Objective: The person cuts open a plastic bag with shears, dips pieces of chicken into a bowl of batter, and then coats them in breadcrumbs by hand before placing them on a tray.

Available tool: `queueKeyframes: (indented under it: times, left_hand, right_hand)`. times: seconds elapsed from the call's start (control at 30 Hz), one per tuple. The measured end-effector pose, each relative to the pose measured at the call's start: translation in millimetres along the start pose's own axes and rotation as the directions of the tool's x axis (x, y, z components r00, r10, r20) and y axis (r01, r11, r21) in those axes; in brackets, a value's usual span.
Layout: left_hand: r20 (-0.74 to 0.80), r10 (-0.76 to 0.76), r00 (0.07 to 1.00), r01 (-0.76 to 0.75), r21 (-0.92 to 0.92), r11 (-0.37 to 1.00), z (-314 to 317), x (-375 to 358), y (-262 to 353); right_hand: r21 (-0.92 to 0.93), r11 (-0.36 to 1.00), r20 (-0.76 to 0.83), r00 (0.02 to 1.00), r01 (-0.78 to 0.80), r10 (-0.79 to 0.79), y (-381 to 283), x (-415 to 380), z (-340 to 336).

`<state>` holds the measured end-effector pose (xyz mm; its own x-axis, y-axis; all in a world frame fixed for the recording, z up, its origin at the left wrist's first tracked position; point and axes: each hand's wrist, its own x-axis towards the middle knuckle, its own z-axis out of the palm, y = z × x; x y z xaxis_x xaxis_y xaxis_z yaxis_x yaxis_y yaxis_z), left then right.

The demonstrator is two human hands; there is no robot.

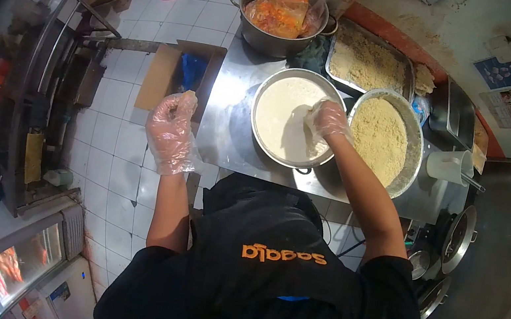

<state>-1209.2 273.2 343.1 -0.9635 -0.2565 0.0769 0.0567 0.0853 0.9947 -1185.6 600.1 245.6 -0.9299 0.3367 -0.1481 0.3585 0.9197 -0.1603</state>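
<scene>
My right hand point(329, 122), in a clear plastic glove, is over the right side of a round metal bowl point(256, 103) of pale, creamy batter point(290, 108). Its fingers are closed, and what they hold, if anything, is hidden. To the left, off the table, I hold up my left hand point(171, 133) in a similar glove. The fingers curl in towards the thumb, with tan residue on the tips; I cannot make out anything held there. Right of the batter stands a round pan point(417, 160) filled with yellowish crumbs point(379, 136).
A metal tray point(372, 61) of browner crumbs and a large pot point(270, 44) with an orange-filled plastic bag point(282, 10) stand at the back. A white pitcher point(445, 166) is at the right. An open cardboard box point(157, 80) sits beside the steel table point(224, 124).
</scene>
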Motion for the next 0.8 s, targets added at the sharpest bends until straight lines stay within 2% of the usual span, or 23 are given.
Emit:
queueKeyframes:
  times: [0.1, 0.17, 0.2, 0.33, 0.37, 0.43, 0.5, 0.6, 0.67, 0.73, 0.8]
  left_hand:
    - [-0.001, -0.001, 1.0, 0.001, -0.021, 1.0, 2, 0, 0]
    - [0.007, 0.001, 1.0, -0.001, -0.041, 0.999, 4, -1, 2]
    - [0.013, 0.002, 1.0, -0.002, -0.013, 1.0, 5, -1, 3]
    - [0.051, -0.01, 0.999, 0.01, -0.017, 1.0, 12, -4, 8]
    - [0.056, -0.005, 0.998, 0.007, -0.021, 1.0, 13, -3, 8]
    - [0.056, 0.026, 0.998, -0.028, 0.029, 0.999, 14, -3, 3]
    - [0.067, 0.049, 0.997, -0.052, 0.047, 0.998, 14, -2, 0]
    - [0.075, 0.085, 0.994, -0.091, 0.078, 0.993, 11, -2, -4]
    - [0.073, 0.1, 0.992, -0.107, 0.09, 0.99, 10, -2, -5]
    - [0.053, 0.036, 0.998, -0.038, 0.044, 0.998, 7, -3, -5]
    - [0.045, 0.032, 0.998, -0.034, 0.044, 0.998, 7, -5, -4]
  right_hand:
    - [0.059, 0.995, 0.04, 0.996, 0.078, -0.08, 2, 0, -25]
    - [0.21, 0.966, 0.175, 0.966, 0.151, -0.189, -15, -14, -82]
    - [0.247, 0.96, 0.204, 0.961, 0.133, -0.186, -22, -20, -101]
    - [0.373, 0.924, 0.177, 0.971, 0.086, -0.162, -36, -35, -149]
    - [0.372, 0.924, 0.171, 0.973, 0.084, -0.157, -37, -36, -160]
    - [0.331, 0.923, 0.075, 0.969, 0.197, -0.234, -39, -40, -183]
    - [0.377, 0.914, 0.092, 0.976, 0.147, -0.195, -41, -44, -206]
    - [0.428, 0.88, -0.077, 0.979, 0.205, -0.191, -47, -58, -239]
    - [0.398, 0.889, -0.13, 0.974, 0.225, -0.188, -42, -57, -238]
    - [0.369, 0.897, -0.181, 0.966, 0.243, -0.187, -40, -53, -227]
    - [0.478, 0.868, -0.046, 0.991, 0.132, -0.126, -36, -42, -191]
